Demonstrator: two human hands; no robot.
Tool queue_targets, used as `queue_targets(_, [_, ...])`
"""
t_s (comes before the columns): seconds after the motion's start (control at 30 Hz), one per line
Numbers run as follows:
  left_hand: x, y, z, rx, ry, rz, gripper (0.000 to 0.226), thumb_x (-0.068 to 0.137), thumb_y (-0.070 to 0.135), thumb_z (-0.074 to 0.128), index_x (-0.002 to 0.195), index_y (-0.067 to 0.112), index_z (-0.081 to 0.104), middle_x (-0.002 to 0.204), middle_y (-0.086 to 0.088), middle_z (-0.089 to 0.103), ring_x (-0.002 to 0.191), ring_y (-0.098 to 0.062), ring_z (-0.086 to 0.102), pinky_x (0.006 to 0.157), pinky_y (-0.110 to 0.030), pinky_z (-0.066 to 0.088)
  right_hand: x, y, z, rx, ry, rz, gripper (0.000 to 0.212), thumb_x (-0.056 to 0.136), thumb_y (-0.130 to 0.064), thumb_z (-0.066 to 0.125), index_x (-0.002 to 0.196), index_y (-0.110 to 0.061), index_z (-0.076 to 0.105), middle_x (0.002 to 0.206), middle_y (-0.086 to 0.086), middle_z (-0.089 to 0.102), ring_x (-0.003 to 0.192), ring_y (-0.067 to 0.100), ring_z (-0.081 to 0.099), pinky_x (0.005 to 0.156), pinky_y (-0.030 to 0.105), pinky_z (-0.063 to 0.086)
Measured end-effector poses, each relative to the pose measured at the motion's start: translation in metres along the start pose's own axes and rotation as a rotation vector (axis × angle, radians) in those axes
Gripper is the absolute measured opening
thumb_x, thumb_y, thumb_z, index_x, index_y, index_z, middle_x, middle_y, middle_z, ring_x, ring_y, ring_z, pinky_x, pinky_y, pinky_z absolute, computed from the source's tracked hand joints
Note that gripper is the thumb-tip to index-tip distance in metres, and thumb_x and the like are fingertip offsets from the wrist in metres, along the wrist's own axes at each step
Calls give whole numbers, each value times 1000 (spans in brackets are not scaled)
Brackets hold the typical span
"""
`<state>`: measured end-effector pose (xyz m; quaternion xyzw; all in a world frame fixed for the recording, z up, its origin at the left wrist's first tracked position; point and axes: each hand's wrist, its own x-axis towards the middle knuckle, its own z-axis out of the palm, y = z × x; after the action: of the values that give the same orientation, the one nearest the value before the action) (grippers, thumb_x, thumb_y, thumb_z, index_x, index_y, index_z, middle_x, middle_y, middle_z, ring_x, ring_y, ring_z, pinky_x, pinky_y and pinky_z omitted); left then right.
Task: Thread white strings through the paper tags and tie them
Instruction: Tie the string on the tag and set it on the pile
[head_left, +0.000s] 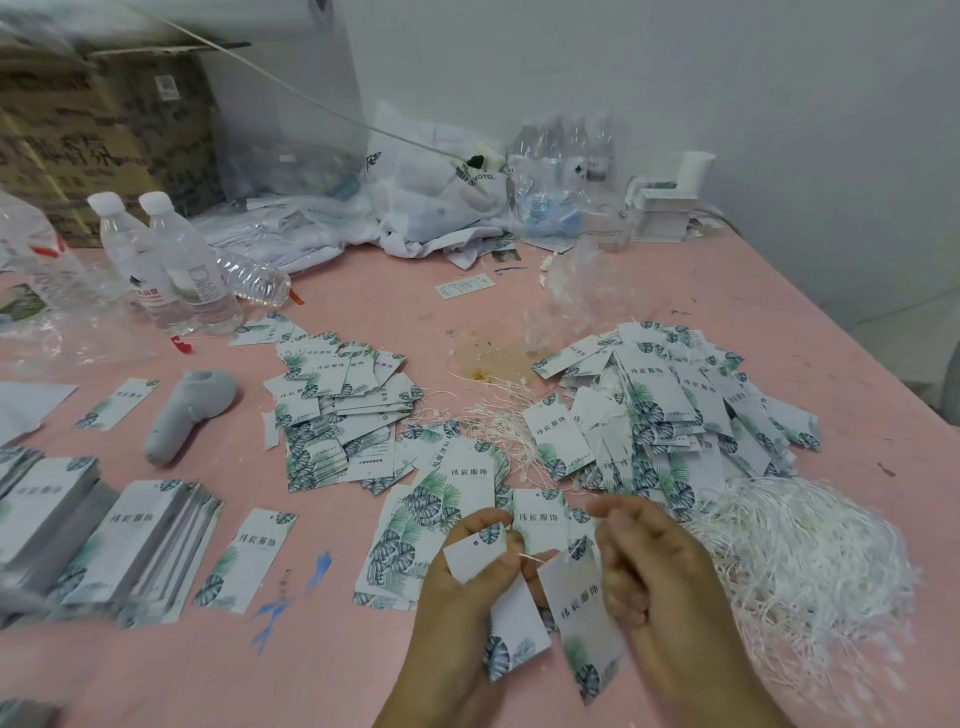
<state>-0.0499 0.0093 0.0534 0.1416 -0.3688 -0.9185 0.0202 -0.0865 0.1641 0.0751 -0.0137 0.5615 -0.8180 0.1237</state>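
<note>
Two hands work at the lower centre of the frame, wrists cut off by the bottom edge. The left hand (467, 566) has thumb and fingers (480, 519) curled round the holed top of a paper tag (498, 597), whose long axis runs down toward the bottom edge, leaf print at the far end. The right hand (654, 566) has its fingers curled, pinching a white string (532, 557) that spans the gap to the left thumb; a second tag (584, 618) hangs below it, tilted, long axis also pointing down-right. Whether the string already passes through the hole is hard to make out.

Loose strings (795, 561) lie heaped at lower right, blurred at the edges. Tag heaps (343, 410) sit centre and right on the pink bench (322, 665), printed with Chinese characters reading 玮宸服饰. Neat tag stacks (124, 540) at lower left are smeared by motion. Water bottles (171, 260) stand upper left, labels unreadable. A white bag (441, 192) at upper centre shows "HOTEL". A grey handheld tool (187, 410) lies left of centre.
</note>
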Motion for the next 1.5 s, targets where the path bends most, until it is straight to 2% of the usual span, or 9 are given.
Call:
queue_targets(0.1, [-3, 1, 1, 47, -22, -14, 31, 67, 0, 76, 93, 17, 74, 79, -17, 69, 72, -35, 71, 61, -41, 59, -12, 14, 13, -582, 54, -302, 27, 69, -50, 70, 93, -37, 71, 64, 2, 51, 53, 5, 46, 51, 19, 42])
queue_targets(0.23, [-4, 1, 3, 89, -17, 4, 30, 66, 1, 76, 90, 18, 75, 81, -16, 70, 69, -30, 69, 58, -36, 58, -11, 21, 18, -922, 55, -618, 13, 75, -33, 74, 86, -37, 69, 74, -11, 53, 58, 1, 53, 54, 8, 39])
queue_targets(0.57, [-4, -5, 1, 204, -36, 76, 30, 68, 6, 76, 95, 18, 72, 80, -16, 68, 67, -28, 65, 61, -36, 58, -8, 20, 15, -854, 53, -580, 8, 77, -23, 73, 79, -30, 72, 72, -9, 55, 57, 6, 54, 53, 14, 42])
queue_targets(0.73, [-4, -13, -4, 422, -32, 139, 27, 69, 9, 62, 87, 29, 59, 71, -9, 65, 59, -19, 58, 54, -27, 49, -7, 22, 20, -847, 103, -625, 16, 74, -13, 72, 73, -28, 66, 70, -13, 51, 57, -2, 49, 55, 4, 35])
queue_targets(0.83, [-5, -17, -4, 522, -79, 209, 14, 78, 12, 60, 84, 20, 51, 66, -5, 59, 58, -13, 51, 52, -21, 43, -7, 25, 27, -840, 107, -631, 10, 75, -20, 68, 77, -29, 63, 72, -14, 51, 56, -3, 48, 55, 5, 36])
queue_targets(0.97, [-3, -18, -4, 485, -120, 222, 20, 81, 13, 64, 89, 7, 47, 68, -4, 60, 61, -11, 50, 55, -19, 43, -6, 25, 30, -849, 106, -620, 2, 75, -30, 60, 77, -30, 61, 72, -13, 52, 57, -3, 48, 55, 5, 37])
queue_targets(1.07, [-3, -17, -3, 491, -114, 241, 29, 77, 24, 68, 89, 7, 47, 67, -4, 57, 60, -11, 47, 54, -20, 41, -7, 25, 28, -863, 106, -615, 2, 74, -29, 60, 73, -29, 61, 71, -14, 52, 57, -3, 49, 55, 5, 36])
queue_targets(1.3, [-4, -18, -2, 489, -114, 243, 17, 83, 11, 64, 88, 6, 48, 68, -8, 53, 60, -12, 46, 53, -19, 40, -6, 27, 28, -897, 138, -576, 13, 70, -15, 68, 67, -26, 62, 70, -12, 52, 55, -1, 47, 53, 5, 35])
queue_targets(1.5, [-6, -16, -5, 482, -204, 210, 23, 69, 20, 68, 91, 21, 64, 78, -7, 69, 67, -12, 59, 59, -22, 47, -4, 24, 23, -780, 142, -450, 23, 76, -9, 76, 71, -28, 65, 65, -7, 53, 54, 4, 47, 52, 11, 39])
